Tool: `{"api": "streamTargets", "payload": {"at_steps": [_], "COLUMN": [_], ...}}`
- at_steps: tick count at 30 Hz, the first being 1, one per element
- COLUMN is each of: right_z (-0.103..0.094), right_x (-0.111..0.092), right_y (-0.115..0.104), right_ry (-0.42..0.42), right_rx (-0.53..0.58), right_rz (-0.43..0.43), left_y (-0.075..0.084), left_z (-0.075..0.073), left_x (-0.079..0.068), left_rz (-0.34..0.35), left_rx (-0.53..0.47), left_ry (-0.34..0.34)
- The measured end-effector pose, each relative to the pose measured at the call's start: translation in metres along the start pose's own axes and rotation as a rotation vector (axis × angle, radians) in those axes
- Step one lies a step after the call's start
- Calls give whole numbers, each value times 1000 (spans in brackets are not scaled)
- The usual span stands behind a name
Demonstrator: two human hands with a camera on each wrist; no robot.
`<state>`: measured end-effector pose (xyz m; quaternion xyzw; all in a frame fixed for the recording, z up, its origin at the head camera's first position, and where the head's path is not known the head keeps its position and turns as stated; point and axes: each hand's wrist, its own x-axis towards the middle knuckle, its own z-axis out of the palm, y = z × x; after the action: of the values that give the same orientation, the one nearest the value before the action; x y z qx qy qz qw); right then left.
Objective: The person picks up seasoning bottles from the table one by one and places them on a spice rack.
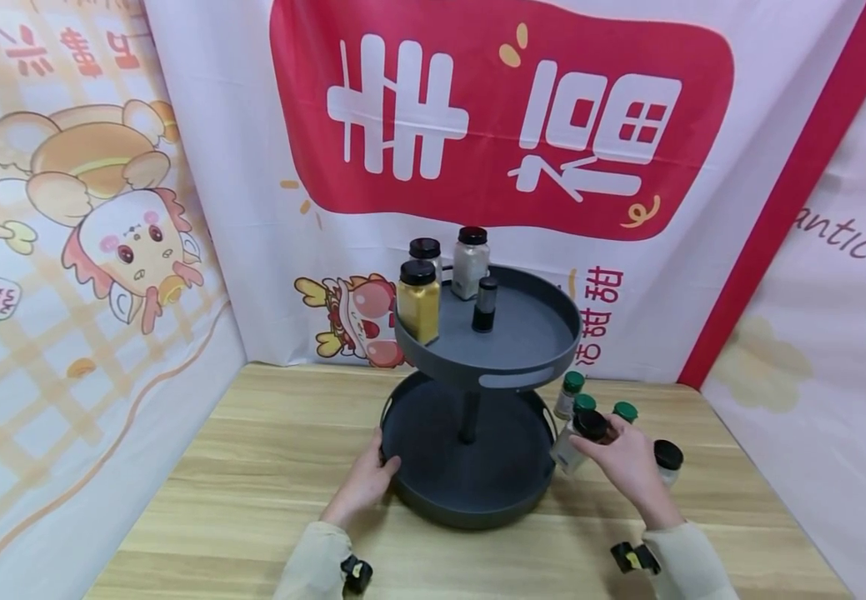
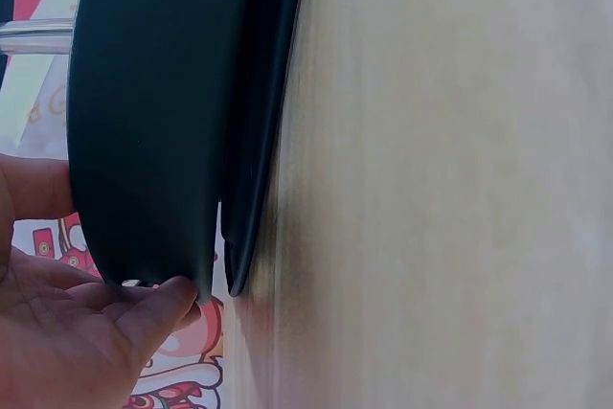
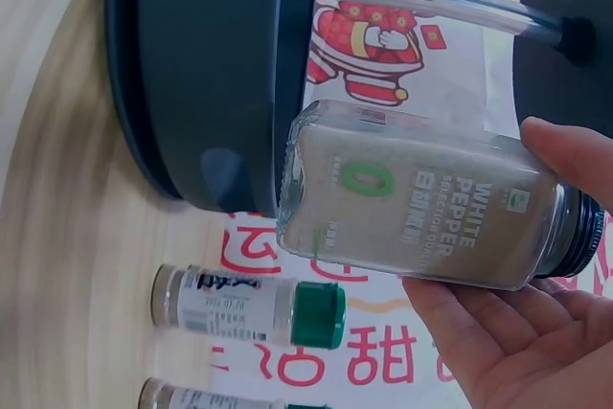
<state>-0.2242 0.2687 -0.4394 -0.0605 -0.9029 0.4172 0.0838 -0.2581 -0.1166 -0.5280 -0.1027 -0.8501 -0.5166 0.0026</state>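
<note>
A dark grey two-tier round rack (image 1: 470, 515) stands on the wooden table. My left hand (image 1: 363, 481) grips the left rim of its lower tray; in the left wrist view the fingers (image 2: 158, 318) curl at the handle cutout. With my right hand (image 1: 631, 467) I hold a clear, black-lidded white pepper jar (image 3: 412, 198), tilted, just off the lower tray's right rim. Fingers and thumb are around the jar near its lid. The lower tray holds nothing. On the upper tray (image 1: 530, 333) stand a yellow-filled jar (image 1: 417, 308), two pale black-lidded jars and a small dark bottle (image 1: 484, 308).
Several small green-capped bottles (image 1: 571, 392) stand right of the rack, partly behind my right hand. A black-lidded jar (image 1: 668, 458) stands farther right. Printed cloth (image 1: 252, 250) hangs behind the table (image 1: 252, 517) and along both sides.
</note>
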Motion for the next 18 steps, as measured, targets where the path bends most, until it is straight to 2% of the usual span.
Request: {"api": "streamTargets", "payload": {"at_steps": [9,18], "right_z": [14,26], "right_x": [6,9], "right_y": [-5,-12], "right_ry": [25,-1], "right_rx": [27,15], "right_rz": [-50,-97], "left_y": [1,2], "left_z": [-1,0], "left_x": [-2,-2], "left_rz": [10,30], "left_rx": [15,26], "left_ry": [0,9]}}
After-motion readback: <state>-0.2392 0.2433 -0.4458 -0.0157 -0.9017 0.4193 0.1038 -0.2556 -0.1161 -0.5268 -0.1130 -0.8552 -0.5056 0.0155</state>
